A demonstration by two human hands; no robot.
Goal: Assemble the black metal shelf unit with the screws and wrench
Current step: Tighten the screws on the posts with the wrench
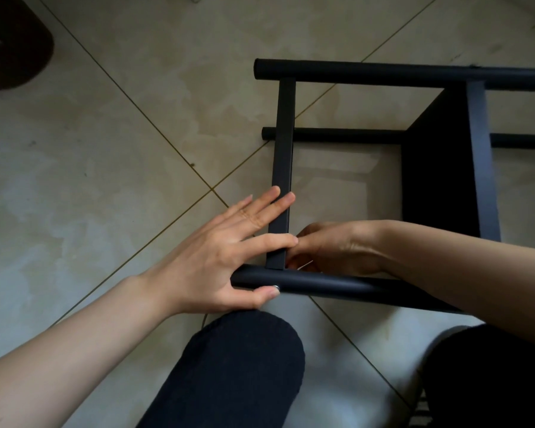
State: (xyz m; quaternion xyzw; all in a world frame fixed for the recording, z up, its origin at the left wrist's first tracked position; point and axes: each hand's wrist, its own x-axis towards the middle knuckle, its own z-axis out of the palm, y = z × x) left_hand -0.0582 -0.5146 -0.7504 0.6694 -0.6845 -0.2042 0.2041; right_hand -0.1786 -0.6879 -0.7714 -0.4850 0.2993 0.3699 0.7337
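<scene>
Hiding most of its own work, the right hand (328,247) is curled in behind the flat crossbar (282,168), fingers bunched at the corner where that bar meets the near tube (322,284); something thin and pale glints under the fingers, too small to name, and I cannot tell whether the hand grips it. The black shelf frame (383,72) lies on its side on the tiled floor (105,149), running off the edge beyond the right hand, so its far end is cut off. A dark shelf panel (442,180) stands past the right forearm, its face in shadow. A small silver screw head (276,286) shows on the near tube, right at the left thumb tip. Up beyond the left hand, well apart, sits a dark brown rounded object (16,47), half out of view, with a blurred bit of metal on it. Two knees in dark trousers (238,372) crowd in below both hands. The left hand (220,257) lies spread and flat, fingers straight across the crossbar, thumb pressing the near tube. The two hands are just beside each other, index tip nearly touching the right fingers.
</scene>
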